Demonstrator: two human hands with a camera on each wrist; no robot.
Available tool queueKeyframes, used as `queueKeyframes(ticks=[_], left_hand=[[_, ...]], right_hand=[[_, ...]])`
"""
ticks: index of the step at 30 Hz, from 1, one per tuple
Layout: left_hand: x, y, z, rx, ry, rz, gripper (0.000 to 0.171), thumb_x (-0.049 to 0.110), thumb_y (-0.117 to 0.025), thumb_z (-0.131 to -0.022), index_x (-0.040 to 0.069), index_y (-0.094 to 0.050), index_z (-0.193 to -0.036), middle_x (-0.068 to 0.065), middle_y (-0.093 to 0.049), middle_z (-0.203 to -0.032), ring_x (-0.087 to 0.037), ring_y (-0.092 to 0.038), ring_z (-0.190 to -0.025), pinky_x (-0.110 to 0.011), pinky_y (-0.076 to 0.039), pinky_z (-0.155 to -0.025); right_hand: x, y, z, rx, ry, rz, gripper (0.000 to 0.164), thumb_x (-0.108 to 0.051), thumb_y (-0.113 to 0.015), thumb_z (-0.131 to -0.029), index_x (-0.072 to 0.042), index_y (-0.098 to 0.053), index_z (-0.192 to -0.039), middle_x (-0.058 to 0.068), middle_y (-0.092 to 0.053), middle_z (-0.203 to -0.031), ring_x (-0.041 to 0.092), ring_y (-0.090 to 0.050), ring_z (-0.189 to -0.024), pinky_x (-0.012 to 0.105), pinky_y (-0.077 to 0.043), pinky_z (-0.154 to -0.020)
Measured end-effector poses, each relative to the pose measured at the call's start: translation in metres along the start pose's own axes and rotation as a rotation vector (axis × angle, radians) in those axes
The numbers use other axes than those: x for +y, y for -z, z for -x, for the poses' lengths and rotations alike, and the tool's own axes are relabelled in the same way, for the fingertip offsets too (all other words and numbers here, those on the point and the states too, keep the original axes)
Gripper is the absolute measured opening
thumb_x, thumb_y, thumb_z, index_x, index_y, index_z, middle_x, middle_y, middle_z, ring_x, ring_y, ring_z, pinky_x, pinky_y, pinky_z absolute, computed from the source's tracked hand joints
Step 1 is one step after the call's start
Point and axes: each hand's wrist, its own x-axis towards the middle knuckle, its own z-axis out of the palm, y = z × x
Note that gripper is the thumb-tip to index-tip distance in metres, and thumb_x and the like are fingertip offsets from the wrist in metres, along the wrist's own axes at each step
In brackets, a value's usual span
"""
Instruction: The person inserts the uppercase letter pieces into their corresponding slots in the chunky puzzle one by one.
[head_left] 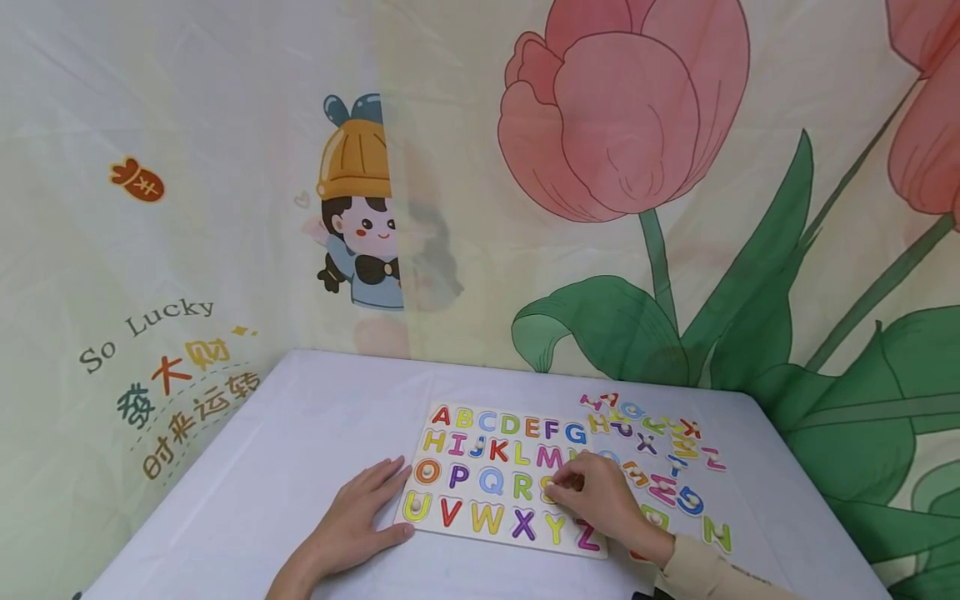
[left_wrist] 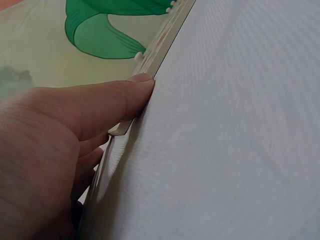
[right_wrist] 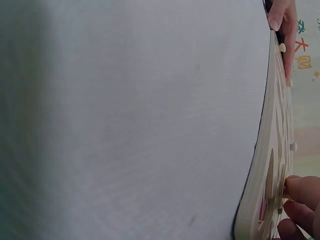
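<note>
A wooden alphabet puzzle board (head_left: 501, 533) with coloured letters lies on the table. My left hand (head_left: 358, 517) rests beside its left side, fingers stretched out. In the left wrist view the thumb (left_wrist: 117, 100) touches the board's edge (left_wrist: 165, 62). Over the right part of the board, my right hand (head_left: 600, 493) pinches a yellow letter S piece (head_left: 549, 492) at the S spot, its fingers hiding part of it. The right wrist view has those fingers (right_wrist: 302, 190) low over the board (right_wrist: 250, 210). Knobbed letter pieces O (head_left: 427, 472) and U (head_left: 416, 507) sit in the board.
Loose letter pieces lie scattered to the right of the board, among them a blue G (head_left: 690, 501), a green N (head_left: 717, 533) and a purple X (head_left: 646, 442). A white cloth (head_left: 337, 408) covers the table. Behind it hangs a printed curtain (head_left: 465, 167) with tulips.
</note>
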Motion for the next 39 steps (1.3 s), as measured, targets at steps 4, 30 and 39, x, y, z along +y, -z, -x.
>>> queueKeyframes(ticks=[4, 30, 39], left_hand=[[0.0, -0.001, 0.0, -0.009, 0.007, 0.005, 0.087, 0.062, -0.076, -0.089, 0.019, -0.05, -0.161, -0.003, -0.039, -0.17, -0.034, -0.031, -0.159, -0.066, -0.026, -0.124], [0.001, 0.001, 0.0, 0.004, -0.008, -0.002, 0.086, 0.061, -0.075, -0.09, 0.016, -0.051, -0.16, -0.005, -0.041, -0.169, -0.035, -0.032, -0.158, -0.066, -0.027, -0.123], [-0.001, -0.001, 0.0, -0.001, -0.009, 0.004, 0.086, 0.062, -0.074, -0.091, 0.017, -0.05, -0.16, -0.004, -0.041, -0.169, -0.035, -0.032, -0.158, -0.066, -0.027, -0.124]], right_hand=[[0.001, 0.0, 0.001, 0.0, -0.002, 0.003, 0.011, -0.026, -0.093, -0.084, -0.026, -0.082, -0.084, -0.012, -0.059, -0.077, 0.009, -0.053, -0.073, 0.021, -0.045, -0.063], [-0.002, 0.001, 0.0, -0.006, 0.013, 0.03, 0.012, -0.025, -0.094, -0.083, -0.026, -0.081, -0.084, -0.012, -0.057, -0.077, 0.01, -0.052, -0.076, 0.022, -0.042, -0.064], [0.006, 0.02, -0.009, -0.061, 0.013, -0.015, 0.018, -0.024, -0.091, -0.086, -0.019, -0.084, -0.101, -0.01, -0.064, -0.085, 0.011, -0.056, -0.078, 0.022, -0.05, -0.066]])
